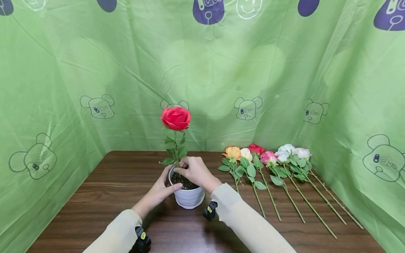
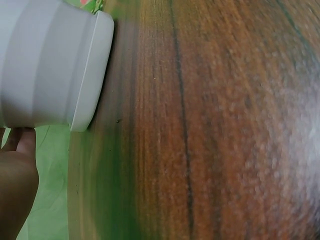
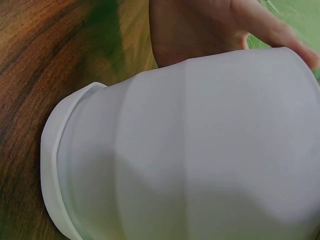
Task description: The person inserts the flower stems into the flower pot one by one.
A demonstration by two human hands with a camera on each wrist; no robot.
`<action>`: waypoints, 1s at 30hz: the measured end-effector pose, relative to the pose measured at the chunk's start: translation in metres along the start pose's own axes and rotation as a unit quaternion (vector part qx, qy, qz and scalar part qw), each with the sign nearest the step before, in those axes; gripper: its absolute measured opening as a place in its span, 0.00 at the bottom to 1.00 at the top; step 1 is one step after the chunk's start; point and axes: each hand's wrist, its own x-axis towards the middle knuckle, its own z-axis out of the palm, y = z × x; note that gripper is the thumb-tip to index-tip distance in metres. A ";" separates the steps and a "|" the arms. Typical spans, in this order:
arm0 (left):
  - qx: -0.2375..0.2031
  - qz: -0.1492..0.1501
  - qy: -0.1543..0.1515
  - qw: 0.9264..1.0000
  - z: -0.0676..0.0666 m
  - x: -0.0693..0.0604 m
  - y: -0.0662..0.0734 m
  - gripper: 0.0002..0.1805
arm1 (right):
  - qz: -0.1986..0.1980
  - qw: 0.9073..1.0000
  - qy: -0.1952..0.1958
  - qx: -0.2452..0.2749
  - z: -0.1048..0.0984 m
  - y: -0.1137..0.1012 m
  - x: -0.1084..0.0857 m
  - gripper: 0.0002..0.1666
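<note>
A red artificial rose (image 1: 175,118) stands upright in a white ribbed flower pot (image 1: 190,197) with dark soil (image 1: 187,184) inside. My left hand (image 1: 160,191) holds the pot at its left side, thumb over the near rim. In the left wrist view, fingers (image 2: 26,142) of that hand touch the pot's wall. My right hand (image 1: 197,173) pinches the rose's stem low down, just above the soil; its fingertips partly cover the stem. The right wrist view is filled mostly by the pot (image 3: 165,150), and the left hand (image 3: 200,30) shows beyond it.
Several cut artificial roses lie side by side on the right of the brown wooden table (image 1: 95,200): an orange rose (image 1: 232,153), a red one, a pink rose (image 1: 269,157), and pale ones. Their stems point toward me. A green printed cloth (image 1: 136,70) encloses the table.
</note>
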 end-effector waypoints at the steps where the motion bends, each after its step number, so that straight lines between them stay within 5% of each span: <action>1: 0.000 0.000 0.001 1.000 0.000 0.000 0.000 0.40 | 0.003 1.000 -0.001 0.001 0.000 0.000 0.000 0.14; 30: 0.000 0.016 0.000 1.000 -0.001 0.001 -0.006 0.41 | 0.000 0.999 -0.006 -0.049 -0.001 -0.006 0.003 0.12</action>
